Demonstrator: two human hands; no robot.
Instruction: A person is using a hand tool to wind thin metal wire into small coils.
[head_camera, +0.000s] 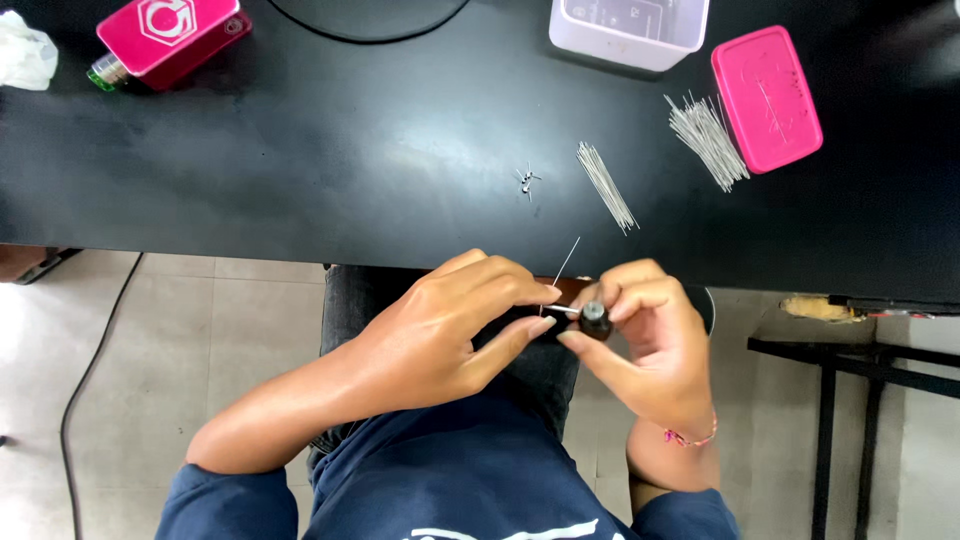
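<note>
Two hands meet just off the table's near edge — the left hand (440, 335) pinches a thin wire (563, 268), the right hand (645, 340) grips a small dark tool (594, 320) between thumb and fingers. Farther on the black table (300, 170) lie wire bundles (606, 186) — a pink lid (766, 98) far right.

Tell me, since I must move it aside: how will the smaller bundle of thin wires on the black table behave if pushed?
The smaller wire bundle lies loose and unbound, so it would probably scatter. The strands look thin, likely light, springy and hard to pinch.
</note>
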